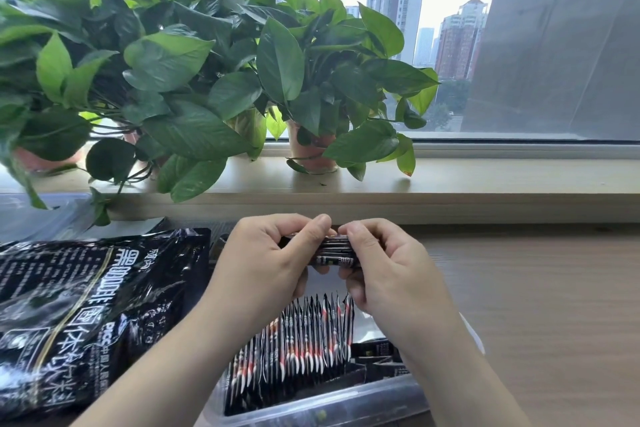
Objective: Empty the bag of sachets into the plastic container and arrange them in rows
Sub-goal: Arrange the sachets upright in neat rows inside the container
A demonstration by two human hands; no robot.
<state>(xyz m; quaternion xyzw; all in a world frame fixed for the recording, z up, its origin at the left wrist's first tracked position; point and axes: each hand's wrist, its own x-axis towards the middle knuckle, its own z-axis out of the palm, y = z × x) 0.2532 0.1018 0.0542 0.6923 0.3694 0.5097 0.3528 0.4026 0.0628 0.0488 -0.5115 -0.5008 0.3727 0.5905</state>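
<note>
A: Left side?
B: Black bag (86, 315) is lying flat on the desk (536, 305). Left hand (266, 260) is gripping one end of a small sachet stack (334, 251).
A: Right?
B: Right hand (384, 267) is pinching the other end, above the plastic container (346, 406). Sachet row (298, 347) is standing upright inside it.

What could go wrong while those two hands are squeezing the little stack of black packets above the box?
The small stack of black sachets is pinched only at its ends by the left hand and right hand, so some might slip out. Falling ones may knock over the upright row of black-and-red sachets in the clear plastic container. A forearm might nudge the big shiny black bag.
</note>
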